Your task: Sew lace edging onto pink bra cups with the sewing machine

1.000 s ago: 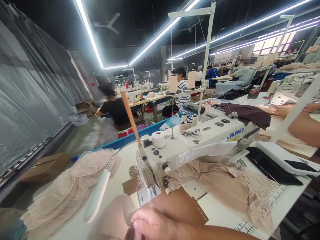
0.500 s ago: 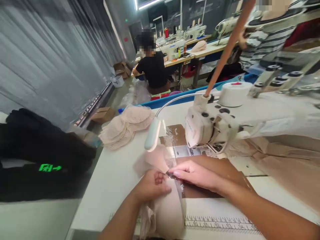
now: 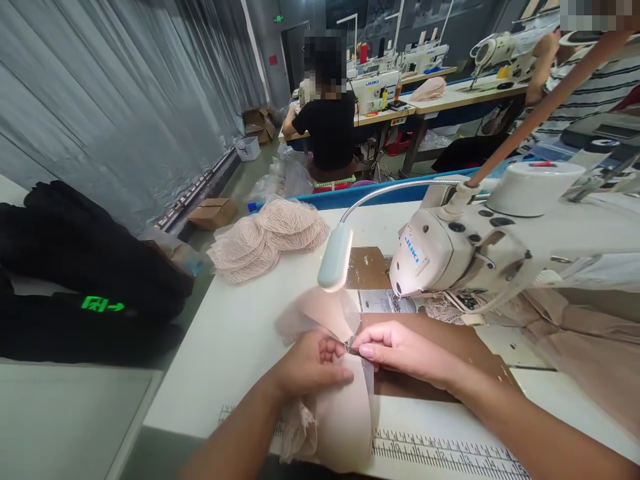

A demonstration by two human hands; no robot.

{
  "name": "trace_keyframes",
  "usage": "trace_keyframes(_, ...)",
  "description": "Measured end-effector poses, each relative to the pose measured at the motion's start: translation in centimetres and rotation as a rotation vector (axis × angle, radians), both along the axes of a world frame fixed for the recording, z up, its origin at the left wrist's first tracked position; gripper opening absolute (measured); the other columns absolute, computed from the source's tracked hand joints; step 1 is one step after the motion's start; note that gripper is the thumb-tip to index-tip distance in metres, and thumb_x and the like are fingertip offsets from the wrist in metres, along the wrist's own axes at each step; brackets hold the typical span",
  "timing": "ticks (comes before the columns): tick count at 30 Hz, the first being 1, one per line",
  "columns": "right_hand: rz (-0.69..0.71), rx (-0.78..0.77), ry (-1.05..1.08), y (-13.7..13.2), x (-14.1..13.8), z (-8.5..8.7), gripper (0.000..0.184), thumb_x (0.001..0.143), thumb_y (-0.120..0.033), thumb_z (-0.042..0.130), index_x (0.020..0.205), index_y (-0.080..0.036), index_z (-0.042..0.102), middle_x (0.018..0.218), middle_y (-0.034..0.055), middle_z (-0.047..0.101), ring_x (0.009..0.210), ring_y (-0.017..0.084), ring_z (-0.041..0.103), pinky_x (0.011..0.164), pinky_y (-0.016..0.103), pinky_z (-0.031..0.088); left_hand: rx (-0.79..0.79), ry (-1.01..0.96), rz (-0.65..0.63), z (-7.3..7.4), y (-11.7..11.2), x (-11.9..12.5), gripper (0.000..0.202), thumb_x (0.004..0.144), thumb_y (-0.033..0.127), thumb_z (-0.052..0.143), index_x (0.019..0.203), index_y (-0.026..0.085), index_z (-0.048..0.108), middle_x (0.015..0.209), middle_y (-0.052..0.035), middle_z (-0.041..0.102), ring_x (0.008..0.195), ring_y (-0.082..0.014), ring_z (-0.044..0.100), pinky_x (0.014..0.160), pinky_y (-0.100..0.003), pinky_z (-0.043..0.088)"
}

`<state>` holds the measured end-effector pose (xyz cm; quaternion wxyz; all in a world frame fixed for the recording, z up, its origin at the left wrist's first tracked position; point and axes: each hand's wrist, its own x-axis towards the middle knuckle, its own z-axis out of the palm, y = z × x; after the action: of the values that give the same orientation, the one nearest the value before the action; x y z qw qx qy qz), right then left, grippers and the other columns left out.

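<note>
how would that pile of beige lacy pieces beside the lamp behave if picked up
The pile of lacy pieces would probably be light and floppy, since the fabric looks thin and open-patterned. Its layers might slip apart, as no tie shows. It seems unlikely to roll, lying low and spread on the white table.

Just beyond the left hand [image 3: 310, 365], a lamp [image 3: 334, 259] glares along one edge (brightening the right hand [image 3: 400, 351]); the far wall [image 3: 305, 13] looks dim.

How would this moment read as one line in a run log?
left hand: holding beige fabric | right hand: pinching same fabric | sewing machine: ahead, rightward | netted fabric stack: on table, leftward
</note>
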<state>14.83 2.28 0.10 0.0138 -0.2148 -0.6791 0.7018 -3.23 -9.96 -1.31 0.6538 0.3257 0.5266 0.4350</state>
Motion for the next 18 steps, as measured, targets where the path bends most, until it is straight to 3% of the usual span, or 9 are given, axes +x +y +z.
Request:
trace_keyframes(3,-0.012,0.064,0.053,-0.8,-0.6,-0.3,0.035,0.084,-0.047,0.058,0.087,-0.014,0.068,0.08,0.0032,0.063,0.076,0.017,0.057,0.072,0.03,0.044,0.005,0.018,-0.039,-0.1,0.2,0.3,0.042,0.057,0.033,0.085,0.078,0.011,0.056,0.072,0.0003,0.052,0.062,-0.0076,0.048,0.059,-0.019,0.038)
trace_keyframes(8,-0.036,0.177,0.093,-1.1,-0.6,0.7,0.026,0.084,-0.039,0.056,0.08,-0.015,0.066,0.073,0.0015,0.062,0.068,0.015,0.055,0.062,0.026,0.043,0.075,0.023,-0.084,0.1,0.1,0.5,0.042,0.062,0.038,0.081,0.084,0.01,0.059,0.073,-0.0004,0.053,0.064,-0.0096,0.048,0.059,-0.02,0.037)
trace_keyframes(10,-0.005,0.376,0.063,-0.7,0.6,1.8,0.02,0.083,-0.033,0.056,0.076,-0.017,0.066,0.068,-0.0006,0.061,0.064,0.014,0.054,0.059,0.024,0.04,0.072,0.043,-0.117,0.4,-0.3,0.3,0.045,0.061,0.042,0.081,0.086,0.011,0.061,0.073,-0.0005,0.054,0.063,-0.0097,0.048,0.058,-0.02,0.036)
trace_keyframes(13,-0.021,0.813,-0.08,0.4,4.1,2.7,0.019,0.083,-0.028,0.055,0.069,-0.02,0.066,0.065,-0.0009,0.062,0.064,0.015,0.055,0.059,0.024,0.039,0.02,0.076,-0.242,1.0,-1.5,-0.2,0.044,0.061,0.046,0.08,0.08,0.011,0.061,0.068,0.0004,0.053,0.058,-0.0073,0.042,0.053,-0.018,0.031)
trace_keyframes(15,-0.111,1.038,-0.23,1.3,7.4,2.2,0.021,0.084,-0.028,0.053,0.069,-0.021,0.067,0.068,0.0021,0.065,0.067,0.018,0.058,0.062,0.027,0.042,0.018,0.126,-0.267,1.5,-2.5,-0.6,0.042,0.065,0.049,0.077,0.079,0.011,0.061,0.066,0.0008,0.051,0.057,-0.0064,0.039,0.051,-0.017,0.027)
trace_keyframes(18,-0.296,1.255,-0.376,2.3,12.1,0.5,0.025,0.085,-0.028,0.048,0.079,-0.02,0.071,0.083,0.0102,0.068,0.079,0.026,0.062,0.07,0.038,0.047,0.076,0.18,-0.133,2.0,-3.9,-0.5,0.043,0.068,0.052,0.073,0.082,0.013,0.061,0.069,-0.0001,0.052,0.055,-0.0064,0.038,0.049,-0.017,0.026)
